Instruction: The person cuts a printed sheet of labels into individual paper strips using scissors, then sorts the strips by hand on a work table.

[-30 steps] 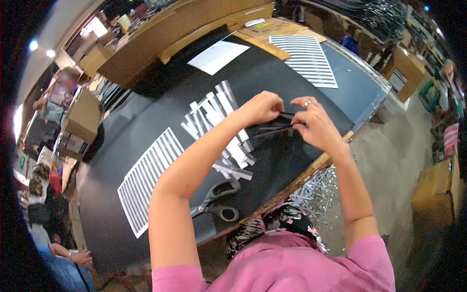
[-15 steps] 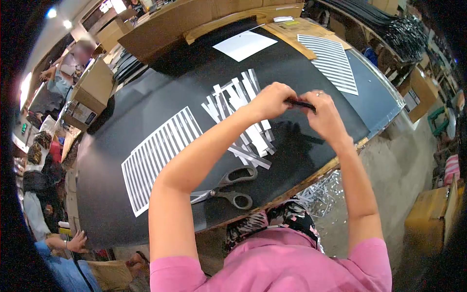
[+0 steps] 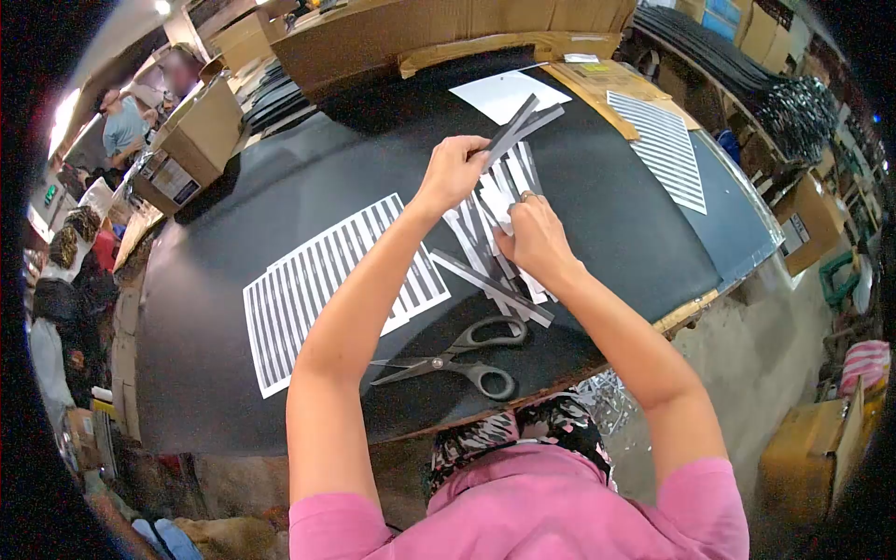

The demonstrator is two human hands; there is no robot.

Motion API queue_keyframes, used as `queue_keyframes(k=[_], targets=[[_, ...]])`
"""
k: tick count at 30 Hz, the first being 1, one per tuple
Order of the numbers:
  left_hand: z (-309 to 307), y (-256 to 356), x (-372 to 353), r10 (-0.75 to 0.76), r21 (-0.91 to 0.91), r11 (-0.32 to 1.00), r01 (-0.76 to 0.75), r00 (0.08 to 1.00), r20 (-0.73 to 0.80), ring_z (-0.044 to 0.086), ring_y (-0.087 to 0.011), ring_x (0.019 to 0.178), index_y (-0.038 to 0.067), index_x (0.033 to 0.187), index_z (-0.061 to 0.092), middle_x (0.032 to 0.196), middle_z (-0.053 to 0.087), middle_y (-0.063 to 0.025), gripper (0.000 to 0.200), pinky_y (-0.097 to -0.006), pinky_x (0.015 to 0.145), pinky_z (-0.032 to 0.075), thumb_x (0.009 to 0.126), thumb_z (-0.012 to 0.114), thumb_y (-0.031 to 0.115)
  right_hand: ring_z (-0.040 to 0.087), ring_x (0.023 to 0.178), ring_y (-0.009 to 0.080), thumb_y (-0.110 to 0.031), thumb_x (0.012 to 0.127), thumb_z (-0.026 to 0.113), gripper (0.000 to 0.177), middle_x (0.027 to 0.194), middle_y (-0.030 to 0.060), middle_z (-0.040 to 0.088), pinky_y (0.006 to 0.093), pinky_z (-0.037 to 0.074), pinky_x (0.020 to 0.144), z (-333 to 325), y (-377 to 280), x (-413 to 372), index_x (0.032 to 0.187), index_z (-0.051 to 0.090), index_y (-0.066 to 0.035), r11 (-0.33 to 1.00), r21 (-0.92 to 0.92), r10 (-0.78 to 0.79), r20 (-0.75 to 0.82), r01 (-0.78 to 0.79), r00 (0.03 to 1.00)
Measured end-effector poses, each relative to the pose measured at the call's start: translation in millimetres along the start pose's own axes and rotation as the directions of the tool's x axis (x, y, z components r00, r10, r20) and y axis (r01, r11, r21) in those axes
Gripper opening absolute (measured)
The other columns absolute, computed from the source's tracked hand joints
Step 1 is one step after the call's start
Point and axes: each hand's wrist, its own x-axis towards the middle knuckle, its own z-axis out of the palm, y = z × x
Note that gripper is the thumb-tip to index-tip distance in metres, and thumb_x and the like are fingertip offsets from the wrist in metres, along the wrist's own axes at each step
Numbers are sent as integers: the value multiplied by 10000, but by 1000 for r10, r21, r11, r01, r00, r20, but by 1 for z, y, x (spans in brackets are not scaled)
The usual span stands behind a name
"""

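My left hand (image 3: 455,171) is closed on a few dark and white strips (image 3: 523,128), which fan out up and to the right from its fingers. At the pile of cut strips (image 3: 476,233), my right hand (image 3: 537,233) has its fingers pressed together; whether they grip a strip is hard to see. Grey-handled scissors (image 3: 448,360) lie partly open near the front edge of the black table (image 3: 205,364). Left of the pile rest striped sheets (image 3: 308,299), partly covered by my left forearm.
A white sheet (image 3: 485,96) and brown cardboard (image 3: 583,93) lie at the back, with another striped sheet (image 3: 661,149) to the right. Cardboard boxes (image 3: 191,149) stand at the back left, near a person (image 3: 123,126). Paper scraps (image 3: 607,399) are on the floor.
My hands have moved apart and left. The left now holds strips fanned out; the right has come down to the pile. The dark bundle between them is gone from view. The whole view has shifted.
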Motion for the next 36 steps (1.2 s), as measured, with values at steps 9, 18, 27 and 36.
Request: queue_keyframes(k=[9, 18, 27, 36], targets=[[-29, -33, -10, -18, -111, 994, 3, 991, -133, 629, -149, 717, -12, 993, 649, 803, 673, -143, 282, -276, 668, 475, 732, 608, 87, 544, 879, 409, -66, 669, 606, 163, 875, 273, 554, 451, 444, 780, -3, 8, -2, 738, 591, 81, 983, -106, 163, 152, -148, 975], [-35, -41, -18, -42, -141, 990, 29, 995, -88, 560, -66, 691, -45, 1037, 625, 803, 653, -47, 275, -221, 631, 461, 785, 619, 62, 557, 837, 409, -19, 658, 571, 153, 859, 258, 584, 444, 446, 793, -21, 13, -19, 783, 631, 45, 995, 88, 45, 59, -50, 997], [-22, -30, -26, 0, -102, 995, -3, 1000, -26, 596, -106, 775, -34, 1055, 622, 927, 673, -108, 312, -257, 698, 472, 779, 623, 111, 608, 739, 340, -29, 697, 566, 170, 743, 203, 619, 395, 469, 713, -42, 22, -20, 832, 648, 35, 954, 236, 157, 141, -187, 977], [16, -13, 4, 271, 55, 962, -268, 962, -47, 623, -225, 713, 13, 967, 659, 846, 643, -145, 225, -303, 644, 472, 753, 601, 52, 598, 681, 246, 13, 745, 546, 180, 764, 136, 633, 309, 455, 629, -91, 49, -11, 881, 663, -9, 977, 176, 120, 26, -123, 992]])
